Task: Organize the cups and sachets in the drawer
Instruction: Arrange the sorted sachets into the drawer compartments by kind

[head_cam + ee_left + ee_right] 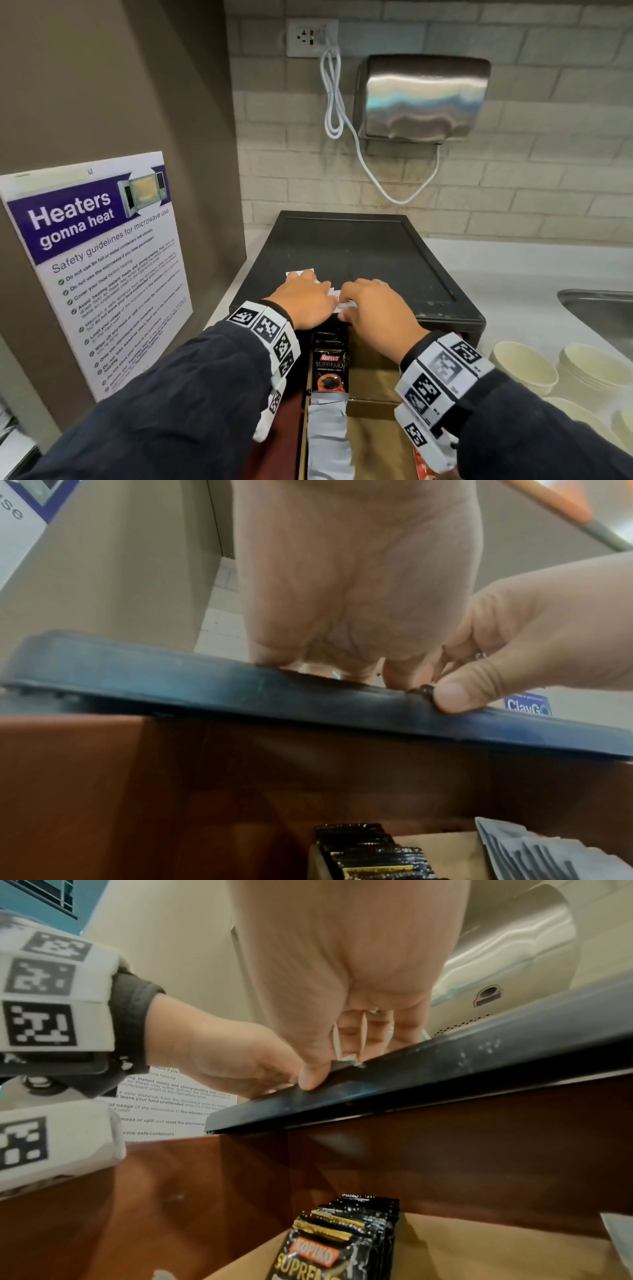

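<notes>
Both hands rest on top of the black drawer unit [359, 246] near its front rim. My left hand [303, 293] lies flat over white sachets [300, 273], fingers straight. My right hand [368, 303] pinches a white sachet [344, 305] between thumb and fingers; its thumb [448, 696] sits on the rim [205, 680]. Below, the open drawer [370, 383] holds a row of black Kopiko sachets [330, 363] [342, 1240] and, nearer me, grey sachets [329, 431] [534, 856]. Stacks of cream paper cups [524, 366] stand on the counter to the right.
A metal sink [599, 308] lies at the far right. On the tiled wall hang a steel hand dryer [423, 97] and its white cable [334, 102]. A brown cabinet side with a microwave poster [99, 260] closes off the left.
</notes>
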`<move>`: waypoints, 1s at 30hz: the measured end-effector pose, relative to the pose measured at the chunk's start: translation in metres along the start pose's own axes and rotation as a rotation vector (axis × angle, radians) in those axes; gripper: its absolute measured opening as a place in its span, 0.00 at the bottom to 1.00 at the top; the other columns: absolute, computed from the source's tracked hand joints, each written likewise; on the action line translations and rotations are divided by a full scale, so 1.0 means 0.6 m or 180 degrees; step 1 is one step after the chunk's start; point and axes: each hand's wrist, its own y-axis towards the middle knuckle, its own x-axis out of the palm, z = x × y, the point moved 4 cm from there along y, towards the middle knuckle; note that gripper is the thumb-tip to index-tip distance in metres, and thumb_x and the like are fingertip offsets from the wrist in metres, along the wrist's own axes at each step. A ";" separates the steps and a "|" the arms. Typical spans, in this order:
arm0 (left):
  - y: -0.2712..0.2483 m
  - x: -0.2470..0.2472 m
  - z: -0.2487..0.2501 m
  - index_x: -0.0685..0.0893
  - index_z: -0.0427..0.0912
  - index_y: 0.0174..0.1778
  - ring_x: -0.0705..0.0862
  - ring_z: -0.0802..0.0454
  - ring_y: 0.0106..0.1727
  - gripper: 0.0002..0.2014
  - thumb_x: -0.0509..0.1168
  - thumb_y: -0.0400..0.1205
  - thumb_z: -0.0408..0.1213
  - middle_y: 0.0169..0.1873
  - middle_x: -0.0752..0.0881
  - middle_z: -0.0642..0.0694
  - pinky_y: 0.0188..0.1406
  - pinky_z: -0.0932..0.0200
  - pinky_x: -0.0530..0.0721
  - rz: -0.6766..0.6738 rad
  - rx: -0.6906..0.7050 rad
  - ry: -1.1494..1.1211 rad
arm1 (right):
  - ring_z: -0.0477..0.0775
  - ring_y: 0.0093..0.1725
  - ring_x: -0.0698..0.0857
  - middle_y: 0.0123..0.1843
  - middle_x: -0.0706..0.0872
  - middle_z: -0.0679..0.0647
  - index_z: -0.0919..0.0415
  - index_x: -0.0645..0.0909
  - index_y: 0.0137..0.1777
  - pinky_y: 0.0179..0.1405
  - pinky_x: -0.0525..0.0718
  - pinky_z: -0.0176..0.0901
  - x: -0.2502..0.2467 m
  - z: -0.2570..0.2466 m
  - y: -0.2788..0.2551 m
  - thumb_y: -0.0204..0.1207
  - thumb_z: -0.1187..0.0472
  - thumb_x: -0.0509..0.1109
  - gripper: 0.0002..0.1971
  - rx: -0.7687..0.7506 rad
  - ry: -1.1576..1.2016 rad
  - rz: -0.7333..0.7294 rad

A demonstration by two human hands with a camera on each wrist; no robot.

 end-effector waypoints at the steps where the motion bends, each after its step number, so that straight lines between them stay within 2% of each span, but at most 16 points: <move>1: -0.007 -0.001 0.001 0.74 0.45 0.68 0.59 0.39 0.75 0.20 0.49 0.84 0.48 0.73 0.65 0.40 0.73 0.42 0.66 -0.0002 0.0010 -0.0107 | 0.56 0.58 0.77 0.55 0.82 0.52 0.57 0.78 0.56 0.48 0.72 0.42 0.000 -0.001 -0.002 0.81 0.59 0.62 0.08 -0.0038 -0.0085 0.0036; 4: -0.027 -0.002 0.002 0.65 0.48 0.78 0.55 0.42 0.76 0.28 0.58 0.80 0.46 0.72 0.64 0.45 0.75 0.46 0.64 -0.0002 0.0132 -0.0205 | 0.55 0.53 0.78 0.51 0.82 0.52 0.57 0.76 0.54 0.42 0.72 0.42 -0.003 0.003 -0.011 0.79 0.67 0.59 0.08 -0.0052 -0.0264 0.0144; 6: -0.034 0.001 0.001 0.57 0.47 0.82 0.56 0.43 0.75 0.35 0.62 0.78 0.41 0.72 0.62 0.46 0.75 0.50 0.65 0.0131 0.0174 0.0088 | 0.55 0.51 0.78 0.50 0.83 0.52 0.57 0.76 0.52 0.43 0.74 0.43 -0.007 0.010 -0.019 0.79 0.68 0.58 0.09 0.0055 -0.0142 0.0233; 8: -0.036 0.004 0.002 0.54 0.46 0.82 0.58 0.43 0.72 0.37 0.64 0.78 0.38 0.71 0.62 0.45 0.74 0.52 0.66 0.0385 0.0161 0.0352 | 0.53 0.49 0.79 0.46 0.82 0.50 0.56 0.76 0.48 0.44 0.75 0.43 -0.014 0.015 -0.029 0.81 0.67 0.57 0.08 0.0212 0.0135 0.0370; 12: -0.038 0.005 0.004 0.60 0.43 0.80 0.59 0.43 0.72 0.33 0.66 0.80 0.40 0.68 0.63 0.44 0.74 0.52 0.66 0.0573 0.0231 0.0313 | 0.51 0.41 0.79 0.40 0.80 0.50 0.54 0.73 0.43 0.40 0.76 0.43 -0.031 0.021 -0.054 0.82 0.65 0.58 0.08 0.0584 0.0759 0.0662; 15: -0.046 -0.004 0.004 0.71 0.41 0.76 0.64 0.45 0.70 0.22 0.61 0.84 0.38 0.64 0.68 0.43 0.72 0.54 0.67 0.0684 0.0413 -0.0049 | 0.47 0.38 0.78 0.37 0.80 0.49 0.55 0.75 0.42 0.36 0.76 0.40 -0.037 0.031 -0.072 0.81 0.65 0.60 0.08 0.0849 0.1286 0.0934; 18: -0.053 -0.009 0.004 0.81 0.42 0.67 0.69 0.45 0.67 0.15 0.57 0.86 0.35 0.61 0.72 0.43 0.68 0.54 0.70 0.0902 0.0507 -0.0264 | 0.43 0.38 0.77 0.37 0.79 0.45 0.54 0.75 0.43 0.34 0.73 0.31 -0.036 0.038 -0.083 0.82 0.63 0.61 0.06 0.1117 0.1662 0.1033; 20: -0.055 -0.008 0.003 0.85 0.43 0.62 0.73 0.46 0.63 0.13 0.57 0.86 0.35 0.57 0.74 0.45 0.63 0.55 0.73 0.1107 0.0532 -0.0388 | 0.44 0.40 0.78 0.39 0.80 0.47 0.54 0.75 0.44 0.37 0.76 0.33 -0.034 0.040 -0.090 0.82 0.63 0.61 0.06 0.1273 0.1907 0.1056; 23: -0.063 -0.012 0.001 0.86 0.42 0.55 0.77 0.49 0.55 0.13 0.56 0.86 0.32 0.51 0.72 0.49 0.51 0.65 0.69 0.1536 0.0472 -0.0851 | 0.52 0.47 0.82 0.43 0.82 0.52 0.55 0.75 0.41 0.49 0.84 0.48 -0.031 0.045 -0.101 0.81 0.64 0.61 0.08 0.1533 0.2308 0.1087; 24: -0.069 -0.016 0.002 0.85 0.42 0.55 0.77 0.50 0.53 0.13 0.55 0.86 0.32 0.50 0.72 0.50 0.48 0.67 0.67 0.1703 0.0424 -0.1082 | 0.52 0.46 0.82 0.44 0.81 0.52 0.55 0.75 0.40 0.50 0.84 0.49 -0.029 0.047 -0.106 0.81 0.65 0.60 0.09 0.1630 0.2509 0.1064; 27: -0.091 -0.029 0.007 0.83 0.43 0.55 0.76 0.55 0.48 0.11 0.55 0.86 0.32 0.49 0.77 0.50 0.36 0.73 0.68 0.2140 0.0298 -0.1875 | 0.50 0.43 0.82 0.43 0.79 0.47 0.54 0.75 0.40 0.39 0.83 0.37 -0.022 0.047 -0.118 0.82 0.65 0.60 0.10 0.1896 0.3236 0.0832; 28: -0.098 -0.029 0.011 0.82 0.44 0.53 0.77 0.56 0.47 0.10 0.56 0.85 0.32 0.47 0.79 0.50 0.37 0.74 0.71 0.2169 0.0269 -0.2137 | 0.50 0.43 0.83 0.43 0.79 0.46 0.54 0.75 0.40 0.37 0.82 0.34 -0.020 0.046 -0.121 0.82 0.65 0.61 0.10 0.1946 0.3415 0.0767; 30: -0.108 -0.022 0.021 0.81 0.46 0.51 0.80 0.55 0.47 0.07 0.58 0.84 0.33 0.46 0.83 0.50 0.43 0.67 0.79 0.2092 0.0223 -0.2594 | 0.51 0.42 0.83 0.43 0.80 0.46 0.54 0.76 0.41 0.35 0.81 0.33 -0.019 0.041 -0.123 0.82 0.64 0.61 0.09 0.1962 0.3641 0.0682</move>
